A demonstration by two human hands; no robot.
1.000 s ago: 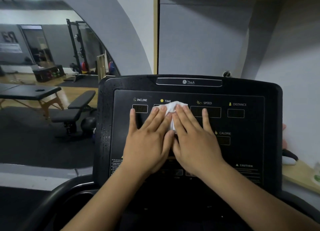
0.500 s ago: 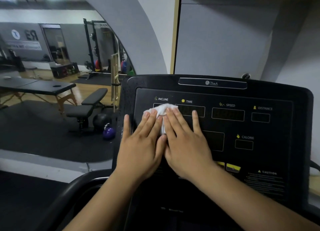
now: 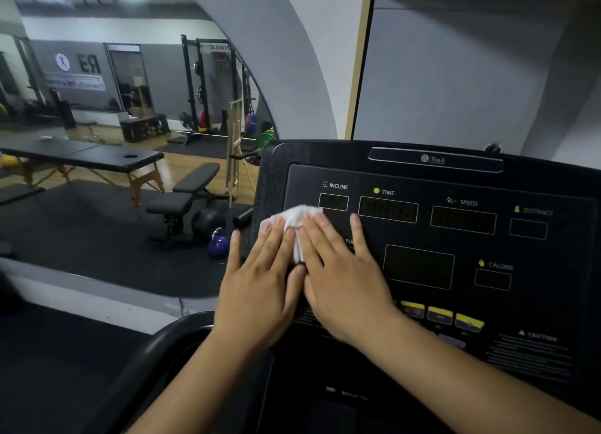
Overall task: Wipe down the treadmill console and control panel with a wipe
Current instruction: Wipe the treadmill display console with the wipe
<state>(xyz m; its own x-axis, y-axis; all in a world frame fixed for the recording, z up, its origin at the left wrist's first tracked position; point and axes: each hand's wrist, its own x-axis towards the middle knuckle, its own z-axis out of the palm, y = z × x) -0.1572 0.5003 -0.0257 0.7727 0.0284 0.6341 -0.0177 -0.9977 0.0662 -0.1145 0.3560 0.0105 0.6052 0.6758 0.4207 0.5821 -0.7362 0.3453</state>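
Note:
The black treadmill console (image 3: 455,238) fills the right half of the head view, with dark readouts marked INCLINE, TIME, SPEED, DISTANCE and CALORIE and a row of yellow buttons (image 3: 439,315) lower down. A white wipe (image 3: 294,219) lies on the panel's left edge, below the INCLINE readout. My left hand (image 3: 260,290) and my right hand (image 3: 341,277) lie flat side by side on it, fingers spread, pressing it against the panel. Most of the wipe is hidden under my fingers.
The treadmill's curved black handrail (image 3: 156,362) runs below my left forearm. To the left a wall mirror shows a gym: a massage table (image 3: 84,157), a weight bench (image 3: 182,199), a purple kettlebell (image 3: 218,243) and a squat rack (image 3: 208,85). A grey wall stands behind the console.
Both hands have slid the wipe leftward across the panel, from under the TIME readout to the panel's left edge. My head view has turned left too.

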